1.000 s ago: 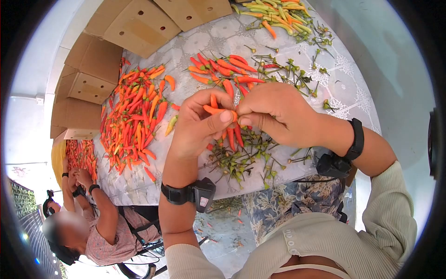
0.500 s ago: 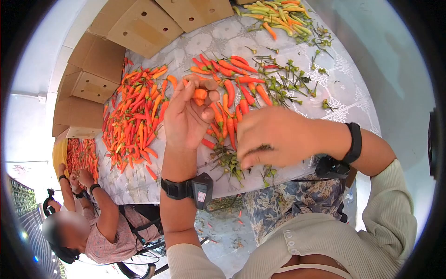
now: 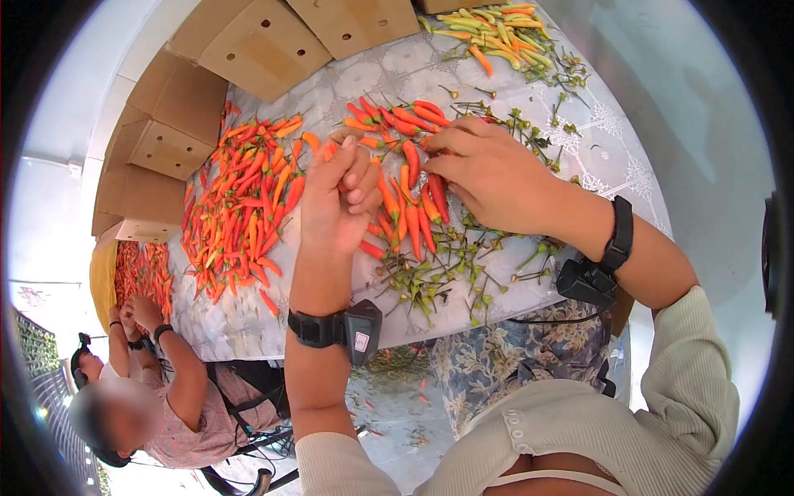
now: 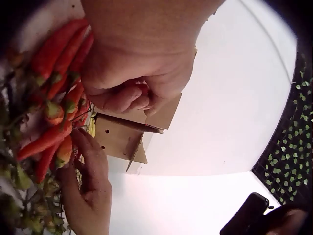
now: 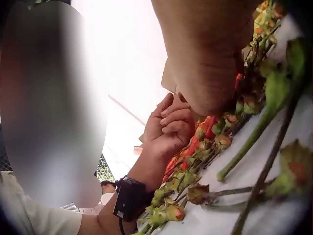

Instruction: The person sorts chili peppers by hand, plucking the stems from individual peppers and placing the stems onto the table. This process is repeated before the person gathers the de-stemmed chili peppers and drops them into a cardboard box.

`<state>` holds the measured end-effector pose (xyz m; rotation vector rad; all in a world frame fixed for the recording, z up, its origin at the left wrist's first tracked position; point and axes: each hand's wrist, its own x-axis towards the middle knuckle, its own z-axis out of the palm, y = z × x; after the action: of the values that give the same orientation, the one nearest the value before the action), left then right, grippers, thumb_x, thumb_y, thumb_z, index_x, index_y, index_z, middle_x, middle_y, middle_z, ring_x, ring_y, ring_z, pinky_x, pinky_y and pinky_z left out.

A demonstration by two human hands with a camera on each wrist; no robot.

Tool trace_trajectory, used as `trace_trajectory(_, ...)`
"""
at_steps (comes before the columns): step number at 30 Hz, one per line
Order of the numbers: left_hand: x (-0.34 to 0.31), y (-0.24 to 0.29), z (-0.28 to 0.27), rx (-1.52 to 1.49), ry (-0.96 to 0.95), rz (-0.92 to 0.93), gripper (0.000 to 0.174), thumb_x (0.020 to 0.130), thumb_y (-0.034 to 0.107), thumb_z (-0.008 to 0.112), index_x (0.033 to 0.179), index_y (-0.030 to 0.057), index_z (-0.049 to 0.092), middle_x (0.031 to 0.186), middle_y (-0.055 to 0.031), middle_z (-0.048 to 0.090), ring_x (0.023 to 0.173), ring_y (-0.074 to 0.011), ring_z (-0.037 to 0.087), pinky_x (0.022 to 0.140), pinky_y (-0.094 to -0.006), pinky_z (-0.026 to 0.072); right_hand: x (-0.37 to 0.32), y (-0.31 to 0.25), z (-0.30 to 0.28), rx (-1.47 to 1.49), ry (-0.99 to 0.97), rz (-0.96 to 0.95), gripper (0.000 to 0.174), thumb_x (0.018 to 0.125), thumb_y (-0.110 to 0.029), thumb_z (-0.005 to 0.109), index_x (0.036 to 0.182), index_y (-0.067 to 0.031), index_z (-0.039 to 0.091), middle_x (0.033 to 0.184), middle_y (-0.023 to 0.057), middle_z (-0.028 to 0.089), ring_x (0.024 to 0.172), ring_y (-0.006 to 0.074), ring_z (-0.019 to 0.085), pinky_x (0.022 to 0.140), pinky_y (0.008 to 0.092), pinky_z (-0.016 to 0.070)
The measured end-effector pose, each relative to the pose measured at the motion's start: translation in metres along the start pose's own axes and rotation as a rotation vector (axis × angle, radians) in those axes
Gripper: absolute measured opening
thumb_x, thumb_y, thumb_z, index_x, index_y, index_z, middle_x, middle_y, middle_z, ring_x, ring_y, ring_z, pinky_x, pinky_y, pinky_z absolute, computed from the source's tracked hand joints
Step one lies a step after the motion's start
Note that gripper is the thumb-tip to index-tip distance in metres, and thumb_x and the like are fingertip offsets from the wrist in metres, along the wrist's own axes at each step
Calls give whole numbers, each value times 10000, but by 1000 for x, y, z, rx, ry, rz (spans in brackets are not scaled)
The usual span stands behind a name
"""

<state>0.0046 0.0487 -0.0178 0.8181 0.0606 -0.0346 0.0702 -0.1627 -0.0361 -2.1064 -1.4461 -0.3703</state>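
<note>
My left hand [image 3: 337, 194] is curled round an orange chili pepper [image 3: 329, 151], and only a small part of it shows. In the left wrist view a bit of red-orange chili [image 4: 143, 88] peeks out between the curled fingers. My right hand [image 3: 496, 178] reaches over the near group of red and orange chili peppers [image 3: 412, 223], its thumb apart from its fingers. Its fingertips are at a red chili [image 3: 437, 194]. Green plucked stems [image 3: 438, 269] lie below and beside that group.
A large heap of chilies [image 3: 256, 190] spreads to the left. Cardboard boxes [image 3: 265, 50] line the far edge of the patterned tablecloth [image 3: 389, 70]. Yellow-green chilies [image 3: 496, 33] lie at the far right. Another person [image 3: 198, 422] works at lower left.
Both hands first met at an orange chili, then separated. My right hand swung over the stems and moved up to the near chilies. The left fingers have closed further over their chili.
</note>
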Motion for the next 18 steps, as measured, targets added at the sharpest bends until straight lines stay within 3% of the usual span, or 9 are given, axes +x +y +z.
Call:
trace_trajectory(4, -3, -3, 11, 109, 53, 0, 129, 942, 197, 520, 984, 75, 519, 628, 22, 401, 475, -42, 356, 370, -166, 255, 0, -1, -5, -47, -40, 1, 228, 695, -17, 653, 909, -88, 624, 1129, 67, 550, 1141, 289, 460, 910, 409, 421)
trace_trajectory(7, -2, -3, 10, 128, 56, -16, 144, 934, 215, 544, 960, 75, 520, 664, 16, 430, 486, -43, 380, 371, -164, 270, 0, 2, -6, 3, -42, -7, 235, 675, -18, 665, 895, -89, 620, 1096, 59, 565, 1114, 285, 479, 905, 404, 420)
trace_trajectory(10, -1, -4, 7, 110, 48, 6, 153, 934, 225, 546, 955, 75, 521, 700, 11, 453, 488, -45, 391, 377, -161, 287, 4, 7, -6, 158, 17, -9, 199, 701, -57, 681, 887, -75, 611, 995, 59, 601, 1023, 286, 525, 875, 390, 428)
trace_trajectory(13, -2, -4, 5, 97, 75, 56, 176, 937, 248, 542, 948, 73, 520, 710, 7, 460, 496, -43, 403, 380, -157, 302, 7, -5, -15, 364, 130, 107, 126, 785, -129, 651, 864, -42, 603, 818, 66, 613, 809, 291, 576, 721, 366, 457)
trace_trajectory(16, -1, -4, 3, 107, 44, 66, 204, 939, 276, 536, 960, 73, 523, 728, 6, 482, 524, -39, 428, 385, -151, 314, 7, -13, -22, 572, 39, 341, 124, 848, -142, 613, 858, -22, 587, 743, 81, 610, 658, 261, 595, 615, 345, 458)
trace_trajectory(18, -4, -6, 11, 83, 36, 72, 252, 940, 294, 528, 1031, 60, 514, 757, 11, 483, 535, -35, 408, 388, -140, 323, 6, -15, -16, 700, 92, 397, 121, 865, -138, 596, 857, -18, 580, 723, 85, 611, 615, 220, 596, 586, 322, 456)
